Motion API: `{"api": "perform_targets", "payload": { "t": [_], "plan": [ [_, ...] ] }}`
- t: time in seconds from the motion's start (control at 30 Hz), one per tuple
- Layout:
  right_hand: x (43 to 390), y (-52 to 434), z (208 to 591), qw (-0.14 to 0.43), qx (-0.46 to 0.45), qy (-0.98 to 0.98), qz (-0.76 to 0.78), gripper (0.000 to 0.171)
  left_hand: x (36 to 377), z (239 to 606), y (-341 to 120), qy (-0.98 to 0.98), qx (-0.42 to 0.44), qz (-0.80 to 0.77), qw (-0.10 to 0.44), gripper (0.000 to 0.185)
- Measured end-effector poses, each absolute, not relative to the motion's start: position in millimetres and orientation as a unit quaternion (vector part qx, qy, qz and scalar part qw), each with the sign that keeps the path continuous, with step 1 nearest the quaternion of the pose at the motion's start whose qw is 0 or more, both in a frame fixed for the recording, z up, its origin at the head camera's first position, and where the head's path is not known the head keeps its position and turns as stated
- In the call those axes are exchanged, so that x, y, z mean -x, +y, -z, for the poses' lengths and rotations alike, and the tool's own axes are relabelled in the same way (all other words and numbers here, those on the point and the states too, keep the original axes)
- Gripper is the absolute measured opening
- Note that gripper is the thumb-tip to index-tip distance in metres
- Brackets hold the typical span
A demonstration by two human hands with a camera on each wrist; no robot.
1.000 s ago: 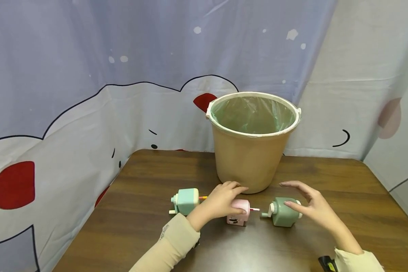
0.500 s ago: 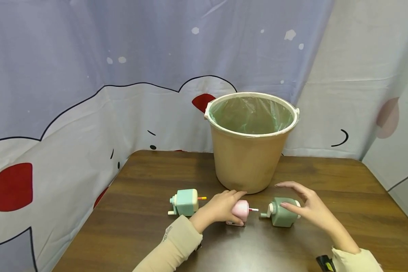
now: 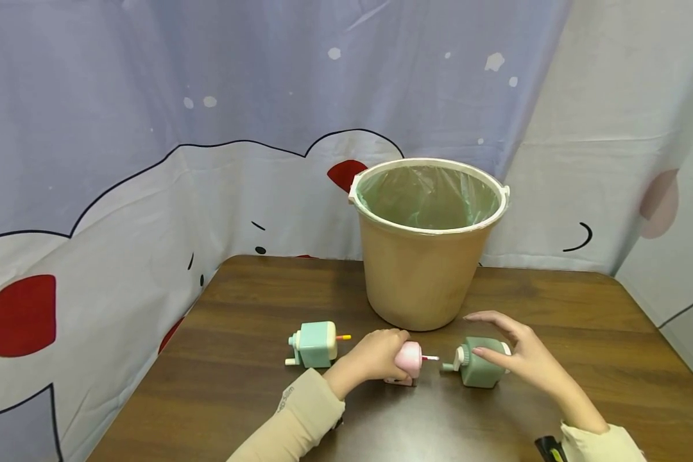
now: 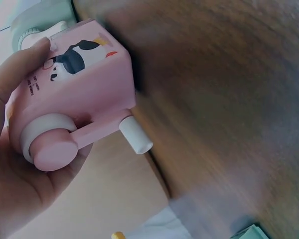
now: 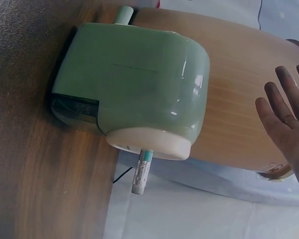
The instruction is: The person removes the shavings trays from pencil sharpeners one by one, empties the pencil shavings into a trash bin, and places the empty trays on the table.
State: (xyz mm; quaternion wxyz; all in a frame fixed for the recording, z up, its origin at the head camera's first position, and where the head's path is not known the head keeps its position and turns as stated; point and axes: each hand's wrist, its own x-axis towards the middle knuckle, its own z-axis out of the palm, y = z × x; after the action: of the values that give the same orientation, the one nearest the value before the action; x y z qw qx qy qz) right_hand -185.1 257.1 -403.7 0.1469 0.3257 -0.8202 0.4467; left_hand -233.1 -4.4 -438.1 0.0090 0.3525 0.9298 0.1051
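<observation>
Brown table (image 3: 254,385): left hand (image 3: 371,358) fingers curled round pink sharpener (image 3: 409,362); right hand (image 3: 520,356) fingers spread, hovering beside green sharpener (image 3: 479,369).

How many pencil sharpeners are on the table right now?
3: a teal sharpener at left, a pink sharpener gripped by the left hand, a green sharpener under the open right hand.

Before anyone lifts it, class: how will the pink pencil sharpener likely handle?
The boxy pink plastic pencil sharpener probably feels rigid and light, since the left hand wraps it alone. Its flat sides suggest no rolling. The protruding crank might snag or turn.
</observation>
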Motion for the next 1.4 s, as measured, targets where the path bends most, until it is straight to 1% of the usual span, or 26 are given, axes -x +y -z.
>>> {"api": "perform_targets", "payload": {
  "t": [0.23, 0.5, 0.77, 0.93, 1.03, 1.2, 1.4],
  "plan": [
    [184.4, 253.2, 400.9, 0.141, -0.329, -0.819, -0.449, 0.046, 232.7, 432.2, -9.5, 0.928, -0.350, -0.124, -0.001, 0.056],
    [183.9, 252.0, 402.1, 0.139, -0.331, -0.821, -0.444, 0.045, 232.7, 421.7, -20.8, 0.920, -0.350, -0.175, -0.010, 0.052],
    [184.3, 249.9, 400.5, 0.139, -0.332, -0.821, -0.444, 0.045, 230.2, 408.6, -36.8, 0.897, -0.347, -0.270, -0.036, 0.053],
    [184.4, 246.7, 400.3, 0.151, -0.330, -0.826, -0.432, 0.045, 226.8, 402.4, -47.0, 0.888, -0.344, -0.299, -0.058, 0.054],
    [183.3, 241.7, 399.5, 0.170, -0.331, -0.834, -0.407, 0.050, 223.8, 397.5, -53.4, 0.881, -0.347, -0.314, -0.062, 0.055],
    [175.3, 224.5, 397.0, 0.205, -0.336, -0.849, -0.354, 0.064, 213.1, 386.4, -62.9, 0.866, -0.350, -0.353, -0.047, 0.056],
    [163.9, 198.3, 391.5, 0.225, -0.342, -0.846, -0.342, 0.074, 196.9, 374.9, -65.0, 0.852, -0.349, -0.383, -0.073, 0.056]
  ]
}}
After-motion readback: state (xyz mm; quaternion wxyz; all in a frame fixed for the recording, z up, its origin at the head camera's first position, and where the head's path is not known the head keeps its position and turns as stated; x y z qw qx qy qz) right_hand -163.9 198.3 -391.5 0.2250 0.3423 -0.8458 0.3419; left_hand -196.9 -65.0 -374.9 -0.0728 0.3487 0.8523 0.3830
